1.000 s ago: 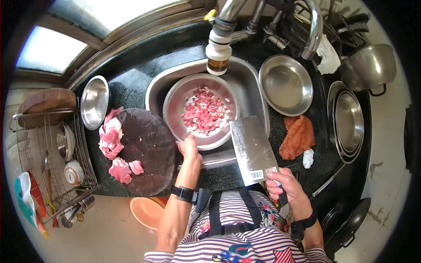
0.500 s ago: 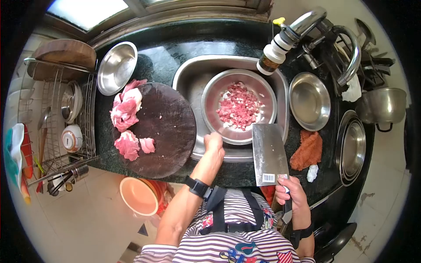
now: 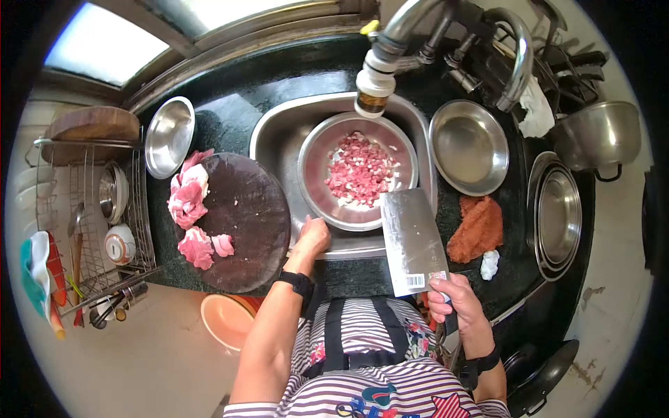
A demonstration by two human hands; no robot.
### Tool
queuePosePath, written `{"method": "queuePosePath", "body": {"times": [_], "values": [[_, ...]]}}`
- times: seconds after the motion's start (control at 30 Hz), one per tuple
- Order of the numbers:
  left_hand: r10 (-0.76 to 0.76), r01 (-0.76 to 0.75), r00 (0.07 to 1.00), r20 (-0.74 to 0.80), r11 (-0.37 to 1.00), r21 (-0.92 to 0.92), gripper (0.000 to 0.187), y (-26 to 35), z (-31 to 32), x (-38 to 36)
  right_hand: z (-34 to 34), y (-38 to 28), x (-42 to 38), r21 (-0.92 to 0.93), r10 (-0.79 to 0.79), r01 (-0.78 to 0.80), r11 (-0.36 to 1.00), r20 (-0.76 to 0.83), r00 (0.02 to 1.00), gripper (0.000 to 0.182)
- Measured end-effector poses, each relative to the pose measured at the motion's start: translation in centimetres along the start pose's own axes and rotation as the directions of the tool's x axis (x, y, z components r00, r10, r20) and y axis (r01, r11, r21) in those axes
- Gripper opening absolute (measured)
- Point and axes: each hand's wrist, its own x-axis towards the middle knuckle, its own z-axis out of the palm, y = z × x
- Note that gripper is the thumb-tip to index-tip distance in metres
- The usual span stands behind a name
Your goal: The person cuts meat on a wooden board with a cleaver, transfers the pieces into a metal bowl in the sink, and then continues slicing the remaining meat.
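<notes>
1. Counter [image 3: 300,73]: dark, wet sheen, runs around the sink.
2. Sink [image 3: 279,139]: steel, set in the counter; filter nozzle [image 3: 375,82] hangs over its far edge.
3. Chopping board [image 3: 247,209]: round, dark, flat on the counter, left of the sink.
4. Meat bowl [image 3: 311,174]: steel, in the sink, holds the diced meat [image 3: 359,167], red and white bits piled mid-bowl.
5. Shallow basin [image 3: 470,148]: on the counter right of the sink. Small steel bowl [image 3: 169,138]: tilted, beyond the board's far left side.
6. Cleaver [image 3: 411,240]: broad blade angled up-left, its far end overlapping the meat bowl's near right rim in view. Contact: can't tell.
7. Orange cloth [image 3: 477,228]: crumpled, right of the cleaver.
8. Right hand [image 3: 460,299]: fingers clamped round the cleaver's handle.
9. Left hand [image 3: 313,237]: at the sink's near edge, between board and meat bowl. Fingers curled; can't tell if they're closed on anything.
10. Raw meat pieces [image 3: 187,200]: along the board's left side, smallest one [image 3: 223,245] a bit inward.
11. White wad [image 3: 490,265]: just below the orange cloth.
</notes>
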Motion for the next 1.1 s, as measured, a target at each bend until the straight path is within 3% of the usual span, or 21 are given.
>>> {"method": "queuePosePath", "body": {"times": [0.03, 0.07, 0.1, 0.17, 0.2, 0.23, 0.37, 0.57, 0.63, 0.67, 0.77, 0.83, 0.93, 1.0, 1.03, 1.1], "values": [[0.006, -0.017, 0.992, 0.125, 0.996, 0.084, 0.034, -0.3, 0.8, 0.9, -0.2, -0.2, -0.1, -0.007, 0.004, -0.004, 1.000, -0.004, 1.000, 0.006], [-0.071, 0.074, 0.994, 0.086, 0.997, -0.031, 0.036, 0.1, -0.1, 0.3, -0.4, -0.3, -0.1, 0.001, -0.001, 0.001, 1.000, -0.003, 1.000, 0.006], [-0.068, 0.070, 0.994, 0.087, 0.997, -0.025, 0.036, -0.4, 0.3, 1.1, -0.7, -0.5, -0.2, -0.001, 0.013, -0.013, 1.000, 0.001, 1.000, 0.006], [0.014, -0.032, 0.973, 0.229, 0.997, 0.076, 0.036, -1.6, 1.7, 2.4, -1.2, -0.8, -0.5, 0.002, 0.034, -0.034, 0.999, 0.000, 0.999, 0.006], [0.060, -0.128, 0.963, 0.262, 0.960, 0.248, 0.037, -0.4, -0.1, 1.4, -1.3, -1.1, -0.7, -0.014, 0.032, -0.032, 0.999, -0.001, 0.999, 0.008], [0.056, -0.127, 0.961, 0.269, 0.960, 0.251, 0.037, -0.2, -0.5, 1.2, -1.3, -1.3, -0.9, -0.028, 0.033, -0.033, 0.999, -0.002, 0.999, 0.010], [-0.012, -0.020, 0.971, 0.238, 0.991, 0.131, 0.034, 0.0, -1.5, 0.0, -1.9, -1.7, -1.0, -0.067, 0.056, -0.056, 0.996, -0.005, 0.998, 0.011], [0.164, -0.172, 0.983, 0.085, 0.980, 0.104, 0.028, 1.5, -5.1, -2.5, -2.7, -2.5, -0.8, -0.078, 0.082, -0.080, 0.994, 0.022, 0.996, 0.012], [0.190, -0.227, 0.960, 0.208, 0.958, 0.174, 0.023, 2.3, -6.3, -2.8, -2.9, -2.6, -0.8, -0.094, 0.093, -0.090, 0.991, 0.024, 0.995, 0.013], [0.095, -0.108, 0.984, 0.149, 0.991, 0.082, 0.020, 2.6, -6.3, -3.0, -2.9, -2.7, -0.8, -0.094, 0.091, -0.089, 0.992, 0.024, 0.996, 0.013], [0.065, -0.115, 0.968, 0.242, 0.973, 0.201, 0.019, 3.4, -7.6, -3.5, -2.9, -3.0, -1.0, -0.122, 0.076, -0.074, 0.990, 0.006, 0.997, 0.014], [0.031, -0.072, 0.977, 0.211, 0.979, 0.190, 0.017, 4.2, -8.8, -4.3, -2.9, -3.0, -1.0, -0.137, 0.081, -0.079, 0.987, 0.009, 0.997, 0.015], [0.039, -0.082, 0.979, 0.202, 0.974, 0.213, 0.017, 5.2, -10.9, -5.3, -2.7, -3.1, -1.0, -0.153, 0.088, -0.087, 0.984, -0.004, 0.996, 0.014], [0.128, -0.212, 0.943, 0.308, 0.943, 0.255, 0.016, 6.6, -13.2, -5.6, -2.5, -3.2, -0.9, -0.153, 0.085, -0.086, 0.985, -0.009, 0.996, 0.013], [0.126, -0.208, 0.945, 0.303, 0.945, 0.254, 0.016, 6.7, -13.4, -5.4, -2.3, -3.1, -0.9, -0.147, 0.085, -0.087, 0.985, -0.017, 0.996, 0.013], [0.236, -0.238, 0.965, 0.113, 0.971, 0.005, 0.015, 6.8, -13.8, -5.2, -2.0, -3.1, -1.1, -0.153, 0.075, -0.080, 0.985, -0.034, 0.997, 0.012]]}}
